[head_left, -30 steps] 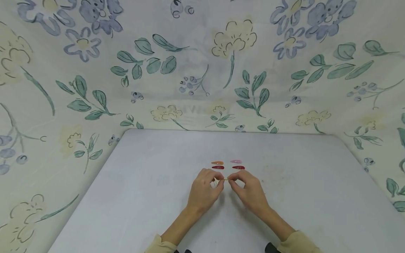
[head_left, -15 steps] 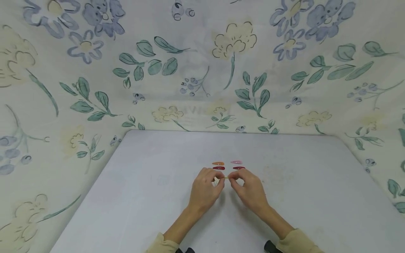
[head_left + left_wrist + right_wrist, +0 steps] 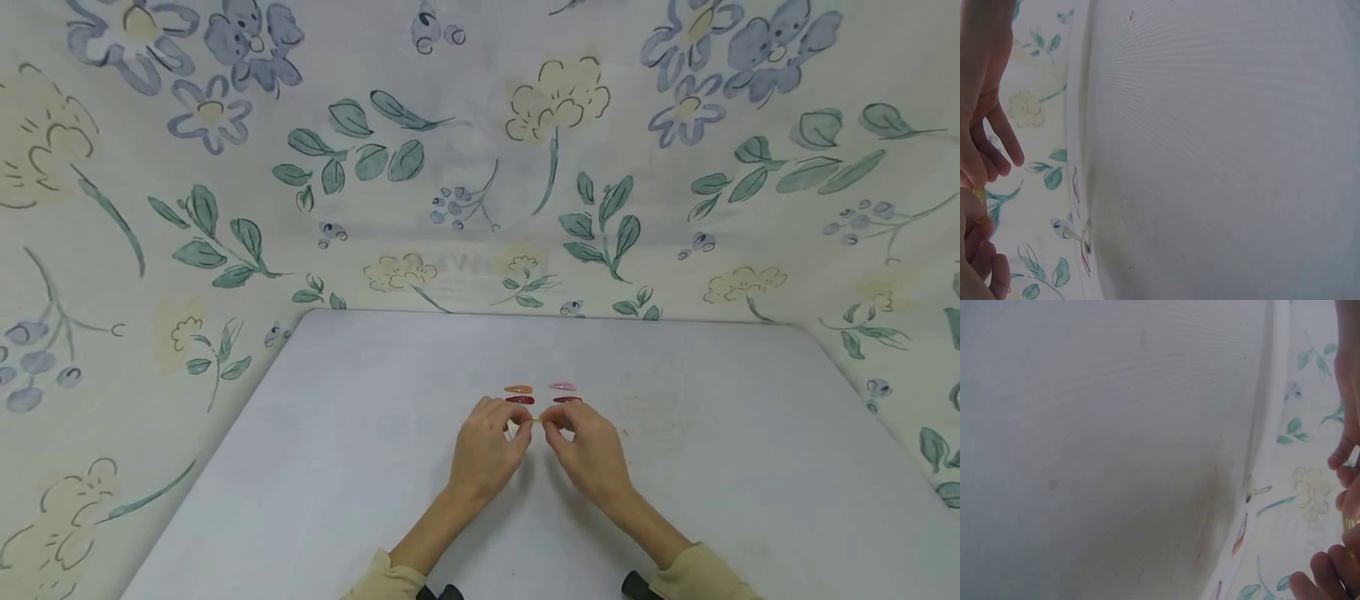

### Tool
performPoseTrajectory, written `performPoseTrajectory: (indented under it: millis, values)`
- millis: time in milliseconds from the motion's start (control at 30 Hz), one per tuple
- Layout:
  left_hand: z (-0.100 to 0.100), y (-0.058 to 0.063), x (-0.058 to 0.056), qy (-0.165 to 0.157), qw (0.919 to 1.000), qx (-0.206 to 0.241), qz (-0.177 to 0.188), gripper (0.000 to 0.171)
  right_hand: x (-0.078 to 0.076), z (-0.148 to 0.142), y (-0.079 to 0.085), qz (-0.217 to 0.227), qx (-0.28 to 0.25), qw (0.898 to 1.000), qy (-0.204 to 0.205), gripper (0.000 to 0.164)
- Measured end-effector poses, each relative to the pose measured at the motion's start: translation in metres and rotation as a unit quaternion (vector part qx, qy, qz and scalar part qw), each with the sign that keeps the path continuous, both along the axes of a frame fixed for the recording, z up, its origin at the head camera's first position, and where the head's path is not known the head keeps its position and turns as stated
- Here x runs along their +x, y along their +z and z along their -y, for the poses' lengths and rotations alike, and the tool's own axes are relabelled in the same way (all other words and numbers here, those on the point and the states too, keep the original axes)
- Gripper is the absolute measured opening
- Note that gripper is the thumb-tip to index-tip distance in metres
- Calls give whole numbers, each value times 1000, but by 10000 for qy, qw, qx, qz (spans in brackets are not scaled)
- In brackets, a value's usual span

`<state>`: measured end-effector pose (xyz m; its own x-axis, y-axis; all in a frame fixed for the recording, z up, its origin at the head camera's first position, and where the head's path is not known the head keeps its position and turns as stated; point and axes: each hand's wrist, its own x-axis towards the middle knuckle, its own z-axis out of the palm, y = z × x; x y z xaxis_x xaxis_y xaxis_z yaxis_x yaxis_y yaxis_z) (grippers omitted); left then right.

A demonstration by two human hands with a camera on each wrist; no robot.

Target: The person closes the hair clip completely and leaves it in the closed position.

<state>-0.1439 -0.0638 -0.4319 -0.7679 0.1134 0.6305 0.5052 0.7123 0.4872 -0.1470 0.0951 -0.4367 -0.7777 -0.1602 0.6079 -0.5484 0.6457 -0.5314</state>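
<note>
My left hand and right hand meet over the table in the head view. Between thumb and index fingertips, each pinches one end of a small, thin yellow piece. Fingers cover most of it; the left wrist view shows a short yellow strip between the hands. Just beyond the fingertips lie snap hair clips in two columns: an orange clip above a dark red clip on the left, a pink clip above another dark red clip on the right, partly hidden by the right hand.
The pale table extends around both hands. Floral cloth hangs at the back and sides. Dark cylindrical ends show near the sleeves at the bottom edge. A thin pale clip-like thing lies on the table in the right wrist view.
Both hands keep their pinch on the yellow piece, with only slight shifts of the fingers. The whole head view has drifted a little; the clips lie as before.
</note>
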Motion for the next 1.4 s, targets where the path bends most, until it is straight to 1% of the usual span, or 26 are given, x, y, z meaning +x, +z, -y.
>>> performPoseTrajectory:
  millis: [167,333,467,600,767,900,1000,1133,1267,1400]
  values:
    - [-1,-1,1,69,9999,102,16,11,1,4,0,154,-195,9997,-19,19]
    - [-2,0,2,49,9999,149,65,12,3,5,0,197,-188,9996,14,21]
    - [-2,1,2,-3,9998,130,145,12,3,4,1,354,-239,9990,113,20]
    - [-1,1,2,-55,9997,86,200,11,2,3,2,487,-253,9984,103,19]
    - [0,1,2,-85,9999,39,119,10,3,2,4,647,-341,9973,115,18]
    - [1,0,2,-47,10000,-26,40,10,3,1,3,650,-378,9970,176,18]
    - [2,0,2,-44,10000,-63,64,11,3,1,2,652,-393,9969,214,18]
    - [4,0,3,-30,9998,-124,123,10,3,1,2,767,-452,9957,244,15]
    - [6,0,3,-16,9998,-159,144,8,3,0,4,970,-537,9933,336,12]
    - [8,-2,2,-83,9996,-129,228,9,2,-1,6,1270,-583,9888,521,12]
